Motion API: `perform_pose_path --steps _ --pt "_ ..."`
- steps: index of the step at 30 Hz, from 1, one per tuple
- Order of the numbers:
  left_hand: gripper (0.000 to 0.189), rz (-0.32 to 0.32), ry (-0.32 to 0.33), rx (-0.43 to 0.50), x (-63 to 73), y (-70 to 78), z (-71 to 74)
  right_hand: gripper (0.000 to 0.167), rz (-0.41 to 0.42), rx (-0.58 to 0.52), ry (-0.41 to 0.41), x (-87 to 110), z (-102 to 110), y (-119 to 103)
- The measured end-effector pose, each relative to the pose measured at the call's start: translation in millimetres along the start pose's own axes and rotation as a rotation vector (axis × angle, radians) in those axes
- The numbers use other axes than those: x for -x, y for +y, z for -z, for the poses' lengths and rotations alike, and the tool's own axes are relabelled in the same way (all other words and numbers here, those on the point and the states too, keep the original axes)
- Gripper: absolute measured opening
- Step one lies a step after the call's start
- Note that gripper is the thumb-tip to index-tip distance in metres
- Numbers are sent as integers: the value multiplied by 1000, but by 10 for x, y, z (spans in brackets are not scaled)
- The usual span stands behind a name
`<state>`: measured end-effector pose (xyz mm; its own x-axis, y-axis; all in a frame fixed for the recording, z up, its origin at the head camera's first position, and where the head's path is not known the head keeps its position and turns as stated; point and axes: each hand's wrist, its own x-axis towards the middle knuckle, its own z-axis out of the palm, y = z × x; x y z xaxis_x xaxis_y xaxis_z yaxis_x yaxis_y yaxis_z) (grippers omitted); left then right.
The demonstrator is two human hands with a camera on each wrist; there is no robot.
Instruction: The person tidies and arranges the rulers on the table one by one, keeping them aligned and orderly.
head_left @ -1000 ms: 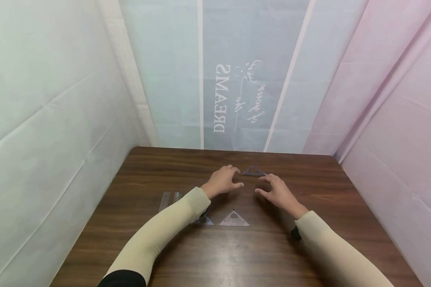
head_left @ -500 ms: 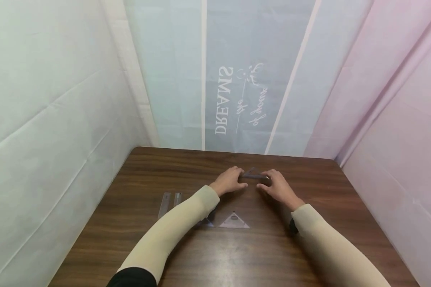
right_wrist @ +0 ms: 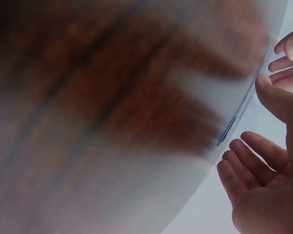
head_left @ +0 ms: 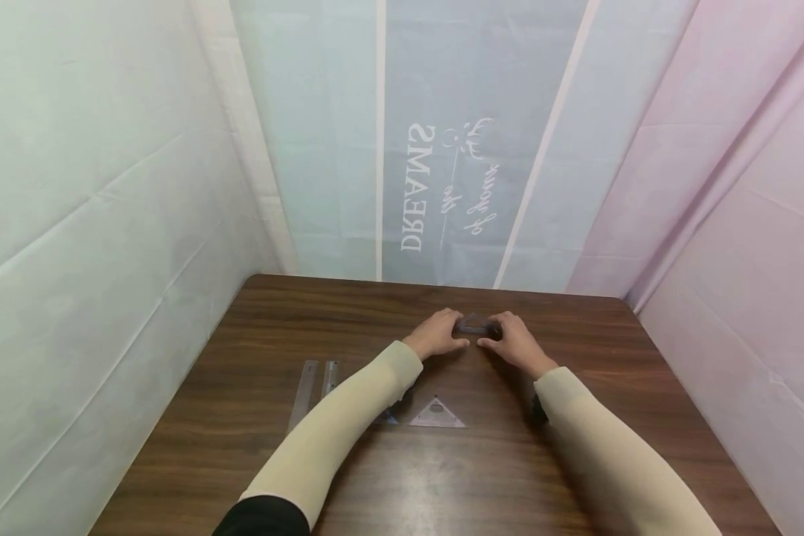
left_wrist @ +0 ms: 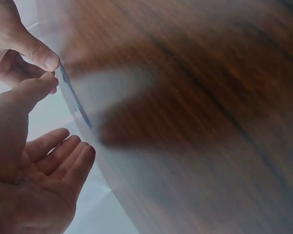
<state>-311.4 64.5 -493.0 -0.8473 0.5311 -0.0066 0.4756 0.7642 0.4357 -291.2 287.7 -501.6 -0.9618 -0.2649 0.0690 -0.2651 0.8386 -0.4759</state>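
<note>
A clear triangular set square (head_left: pixel 472 329) lies near the far edge of the table, between the two hands. My left hand (head_left: pixel 437 334) is at its left end and my right hand (head_left: pixel 514 344) at its right end. Both hands have spread, slightly bent fingers. Seen edge-on in the left wrist view, the set square (left_wrist: pixel 77 100) runs past the left fingertips, which look just short of it. The right wrist view has the set square (right_wrist: pixel 241 105) close to the right fingers and thumb; whether they touch it I cannot tell.
Nearer the front lies another clear set square (head_left: pixel 437 414). A bluish one (head_left: pixel 387 418) is mostly hidden under the left sleeve. Two clear rulers (head_left: pixel 304 394) lie to the left, partly behind that arm. Fabric walls (head_left: pixel 442 260) enclose the table (head_left: pixel 429 476).
Both hands have moved inward, the left one to the right and the right one slightly to the left, closing in on the far set square's ends. The nearer set square stays put.
</note>
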Motion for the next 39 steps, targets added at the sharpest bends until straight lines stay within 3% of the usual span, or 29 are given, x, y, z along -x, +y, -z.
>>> perform_pose_path --steps 7,18,28,39 --pt "66 60 -22 -65 -54 -3 -36 54 12 4 -29 -81 -4 11" --pt "60 135 20 -106 -145 12 -94 61 2 37 -75 -189 6 54" --pt "53 175 19 -157 -299 43 -135 63 -48 26 -99 -286 78 79" --pt "48 198 34 -176 -290 111 -145 55 -53 69 -120 -239 107 -36"
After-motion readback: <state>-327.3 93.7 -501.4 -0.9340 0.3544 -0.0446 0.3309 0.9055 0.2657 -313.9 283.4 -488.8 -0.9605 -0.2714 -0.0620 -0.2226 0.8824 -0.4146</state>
